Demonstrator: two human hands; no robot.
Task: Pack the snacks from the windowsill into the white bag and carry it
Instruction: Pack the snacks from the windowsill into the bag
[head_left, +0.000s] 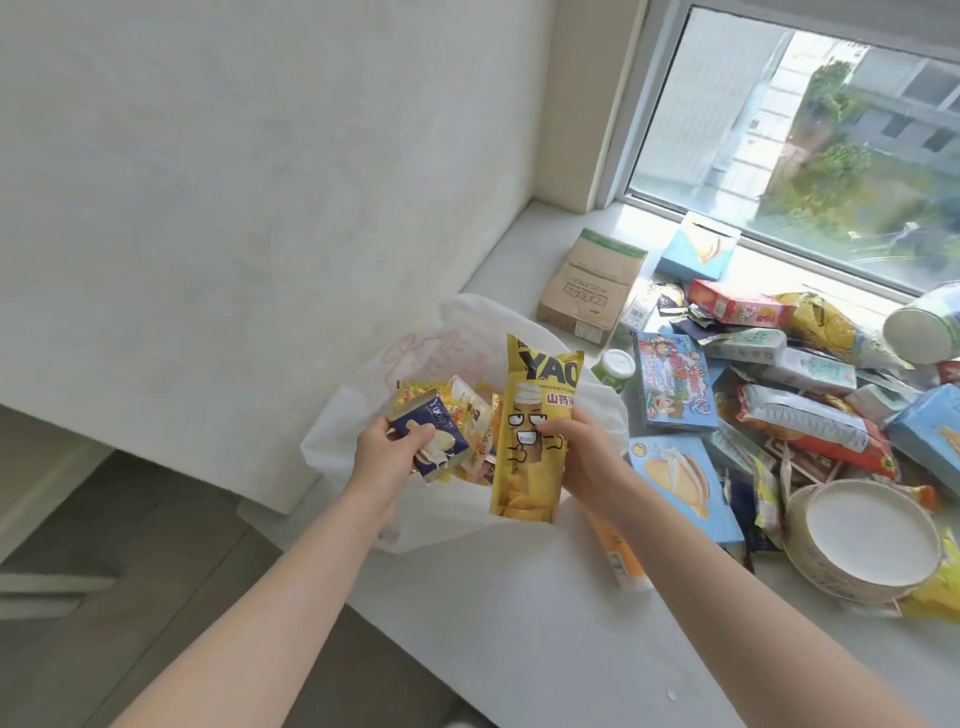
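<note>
The white bag lies open at the left end of the windowsill, with several small yellow packets inside. My left hand grips a small dark blue snack packet over the bag's mouth. My right hand holds a tall yellow chip bag upright, also above the bag. A pile of snacks covers the sill to the right: blue boxes, a red box, white and orange packets.
A brown paper bag and a light blue box lie near the window. A round white-lidded tub sits at the front right. A green-capped bottle stands by the bag. The floor drops away to the left.
</note>
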